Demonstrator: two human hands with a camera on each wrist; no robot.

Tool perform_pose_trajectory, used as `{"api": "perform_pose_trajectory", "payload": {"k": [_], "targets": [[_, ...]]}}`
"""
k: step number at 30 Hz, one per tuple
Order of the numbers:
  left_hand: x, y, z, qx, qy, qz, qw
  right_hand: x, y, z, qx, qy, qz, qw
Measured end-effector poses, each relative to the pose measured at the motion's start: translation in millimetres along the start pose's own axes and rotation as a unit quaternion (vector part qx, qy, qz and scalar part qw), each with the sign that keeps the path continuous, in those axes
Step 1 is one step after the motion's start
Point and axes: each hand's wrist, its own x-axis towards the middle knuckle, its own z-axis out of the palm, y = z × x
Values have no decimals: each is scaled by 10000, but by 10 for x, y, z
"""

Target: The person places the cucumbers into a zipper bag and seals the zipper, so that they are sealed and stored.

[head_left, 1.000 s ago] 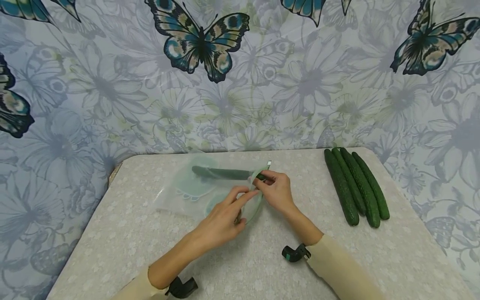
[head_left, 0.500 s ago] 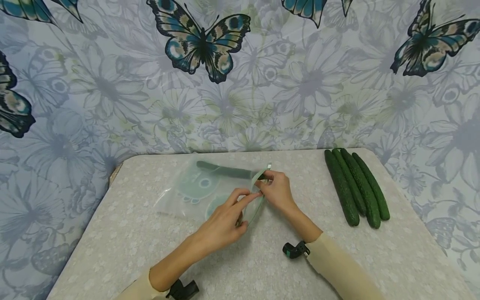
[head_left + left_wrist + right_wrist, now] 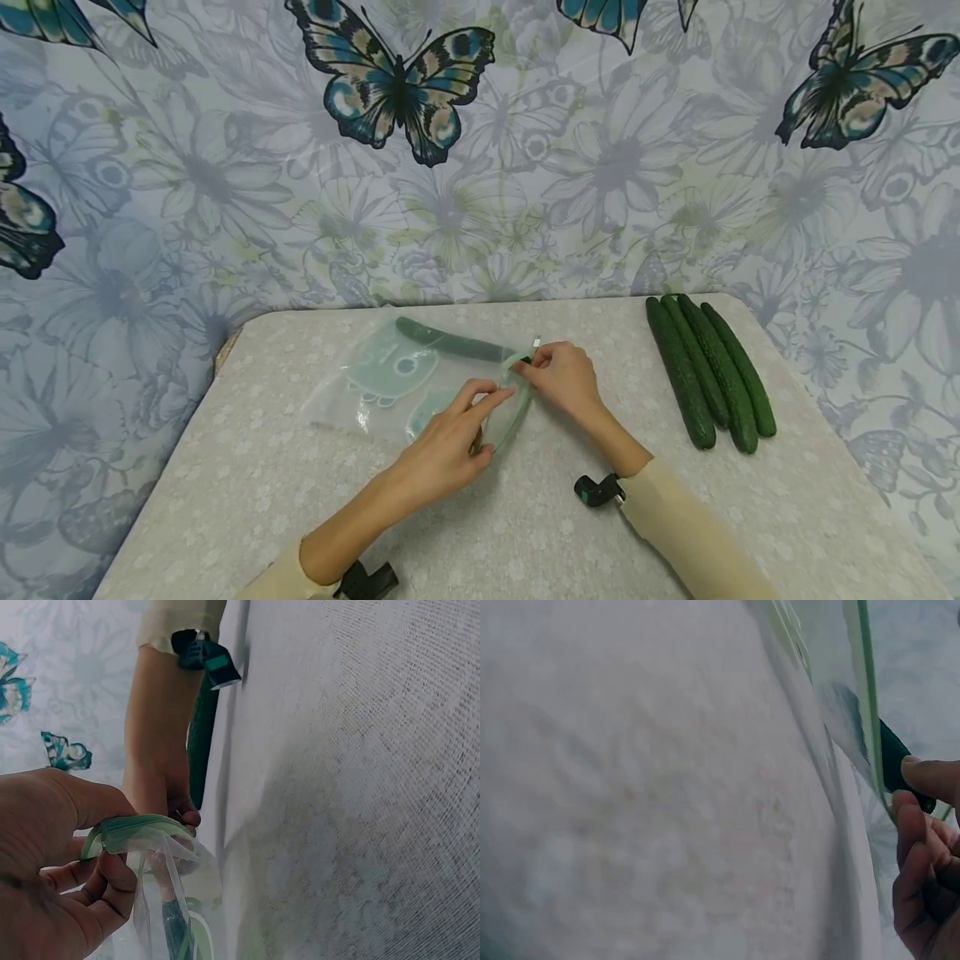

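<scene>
A clear zip bag (image 3: 330,396) with pale green prints lies on the table, its green-edged mouth facing right. Inside, along the back side, lies a cucumber (image 3: 450,343), slightly slanted, its right end at the mouth. My left hand (image 3: 447,442) pinches the near part of the mouth, thumb and fingers at the green strip (image 3: 139,827) in the left wrist view. At the far corner my right hand (image 3: 564,379) pinches the cucumber's dark end (image 3: 895,757), thumb on it and fingers curled by the bag's edge in the right wrist view. A small slider (image 3: 536,342) shows beside that corner.
Several more cucumbers (image 3: 708,375) lie side by side at the right of the table (image 3: 225,483). A curtain with butterflies (image 3: 401,92) hangs behind the table's back edge. Black wrist cameras (image 3: 597,491) are worn at both sleeves.
The cucumber's inner end has swung toward the table's back edge, uncovering the printed eye on the bag. My right hand has shifted slightly right. The left hand has stayed nearly still.
</scene>
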Motion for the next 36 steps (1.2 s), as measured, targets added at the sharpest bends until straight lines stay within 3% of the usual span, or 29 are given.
{"api": "perform_pose_trajectory", "payload": {"k": [6,14,21,27,36], "targets": [[-2,-42,135,51,24,-90,9999,36,133,-51,88,-400,405,9983],[26,-79,162,173,-12,-242,9996,-84,165,-259,13,-686,98,9976],[50,-102,177,230,17,-195,9995,-225,200,-580,-351,-784,234,9960],[41,-100,190,370,37,-283,9989,-380,340,-933,-712,-731,238,9945],[19,-89,184,574,142,-421,9974,-667,605,-1460,-1248,-290,397,9910]]}}
